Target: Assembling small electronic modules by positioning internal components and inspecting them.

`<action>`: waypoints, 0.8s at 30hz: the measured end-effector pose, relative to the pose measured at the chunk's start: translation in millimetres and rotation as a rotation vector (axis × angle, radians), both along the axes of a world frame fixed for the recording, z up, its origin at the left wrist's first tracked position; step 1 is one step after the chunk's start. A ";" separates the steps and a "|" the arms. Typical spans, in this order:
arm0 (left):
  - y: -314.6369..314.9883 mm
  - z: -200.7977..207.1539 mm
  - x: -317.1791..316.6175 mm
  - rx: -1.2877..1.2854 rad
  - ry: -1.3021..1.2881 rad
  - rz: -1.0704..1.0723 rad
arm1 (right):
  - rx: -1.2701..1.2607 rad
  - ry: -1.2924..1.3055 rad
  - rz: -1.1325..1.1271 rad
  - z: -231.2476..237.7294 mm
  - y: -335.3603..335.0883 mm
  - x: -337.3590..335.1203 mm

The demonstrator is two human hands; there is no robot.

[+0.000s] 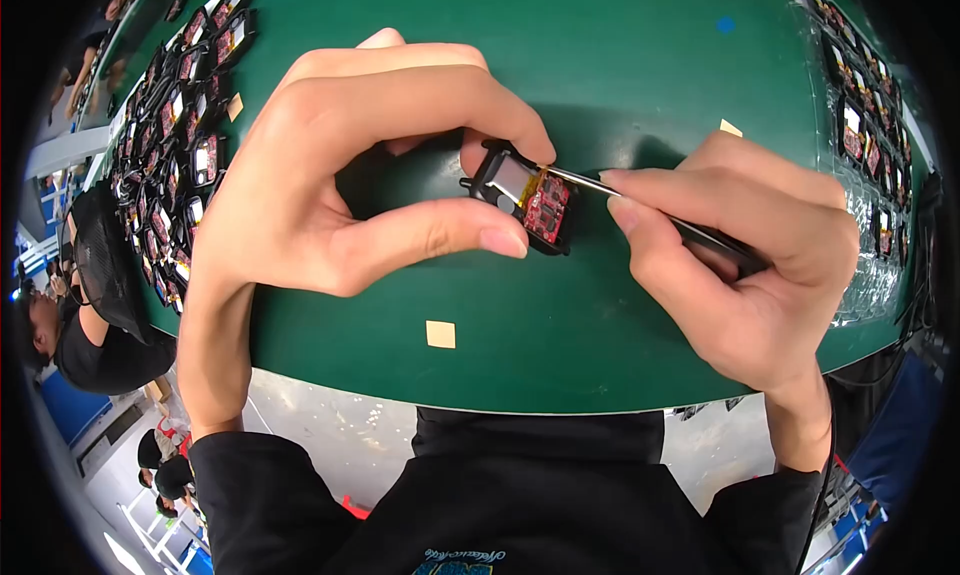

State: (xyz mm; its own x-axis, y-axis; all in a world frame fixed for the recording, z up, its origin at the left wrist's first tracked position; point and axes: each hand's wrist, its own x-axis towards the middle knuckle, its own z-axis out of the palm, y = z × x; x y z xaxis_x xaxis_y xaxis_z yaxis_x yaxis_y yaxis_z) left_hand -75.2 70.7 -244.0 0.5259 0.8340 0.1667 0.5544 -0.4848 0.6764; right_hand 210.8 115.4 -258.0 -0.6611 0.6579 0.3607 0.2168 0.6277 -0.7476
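Both hands meet over the green mat: my left hand pinches the small black module, my right hand grips tweezers touching its red board. Left of the mat, a tray of similar modules lies full; this one looks mid-work.

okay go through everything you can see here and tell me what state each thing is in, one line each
left hand: pinching the small black device between thumb and fingers
small black device: open, red circuit board exposed, held just above the green mat
right hand: gripping the tweezers
tweezers: tip at the device's board
green mat: flat on the bench
tan squares: lying loose on the mat
trays of devices: filled, at both sides
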 end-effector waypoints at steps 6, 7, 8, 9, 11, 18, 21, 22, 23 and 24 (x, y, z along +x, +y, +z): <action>-0.4 -1.9 -0.7 0.043 -0.010 -0.023 | -0.014 -0.004 -0.011 0.2 -1.2 0.2; -0.6 -0.8 -0.5 0.023 -0.007 -0.017 | -0.026 0.002 -0.009 -0.5 -1.3 0.5; -0.7 1.3 -0.2 0.022 -0.006 -0.017 | -0.038 0.008 -0.006 -1.0 -1.3 0.7; -0.8 3.9 0.0 -0.017 0.010 0.001 | -0.039 0.009 -0.006 -0.8 -0.8 0.7; -0.5 4.9 -0.2 -0.058 0.025 0.016 | -0.003 -0.004 0.010 0.4 0.6 0.7; 0.6 -1.7 -1.1 0.042 -0.007 -0.027 | -0.023 -0.043 -0.002 4.1 -1.0 1.1; -0.4 0.8 -0.9 0.017 -0.010 -0.018 | -0.011 -0.006 -0.002 0.1 -0.8 1.4; 0.2 1.3 -0.6 -0.006 -0.012 -0.016 | 0.001 -0.006 0.005 -0.6 -0.2 1.5; 0.5 1.3 -0.5 -0.007 -0.013 -0.018 | 0.013 -0.005 0.012 -1.2 0.0 1.7; 0.6 1.3 -0.4 -0.007 -0.002 -0.022 | 0.011 -0.006 0.010 -1.7 -0.5 1.6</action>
State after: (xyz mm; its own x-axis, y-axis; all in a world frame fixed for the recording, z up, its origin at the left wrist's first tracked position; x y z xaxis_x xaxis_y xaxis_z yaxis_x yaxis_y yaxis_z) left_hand -75.5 71.3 -242.8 0.5437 0.8234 0.1624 0.5422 -0.4923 0.6809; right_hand 212.5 114.9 -259.8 -0.6700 0.6470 0.3640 0.2151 0.6384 -0.7390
